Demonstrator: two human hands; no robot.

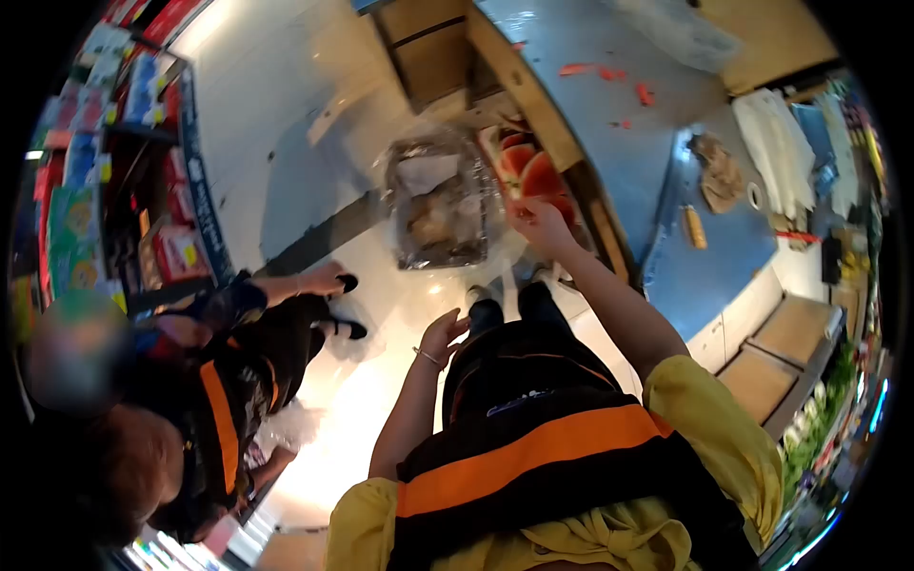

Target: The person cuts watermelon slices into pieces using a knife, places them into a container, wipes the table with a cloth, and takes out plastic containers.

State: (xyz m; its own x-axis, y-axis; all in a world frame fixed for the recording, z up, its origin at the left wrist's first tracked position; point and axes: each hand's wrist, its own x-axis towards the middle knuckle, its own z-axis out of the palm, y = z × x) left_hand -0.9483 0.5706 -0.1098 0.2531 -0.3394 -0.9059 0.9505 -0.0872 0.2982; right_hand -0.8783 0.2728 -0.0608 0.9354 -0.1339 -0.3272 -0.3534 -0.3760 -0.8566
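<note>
Red fruit pieces [541, 176]: heaped low beside the wooden edge of the desk [619, 181]; wet-looking, so probably slippery, and best touched with light, spread pressure.
Right grip [541, 228]: at the near end of the pieces, fingers bent; whether it has hold of one cannot be told. Supporting a piece from beneath should bruise it less than pinching.
Left grip [443, 338]: fingers loosely apart, seemingly holding nothing, near the knees; it could steady a piece from the other side.
Plastic-lined bin [443, 261]: just beside the fruit, with pale and brown contents; its loose film might snag a wrist, so a path clear of it seems wise.
Desk edge: overhangs close to the right forearm; a low, slow draw outward should avoid knocks.
Red scraps [645, 93]: scattered on the desk.
Wooden handle [695, 226]: on the desk, beside crumpled brown material [716, 171].
Co-worker [228, 409]: close on the left; elbows are better kept in.
</note>
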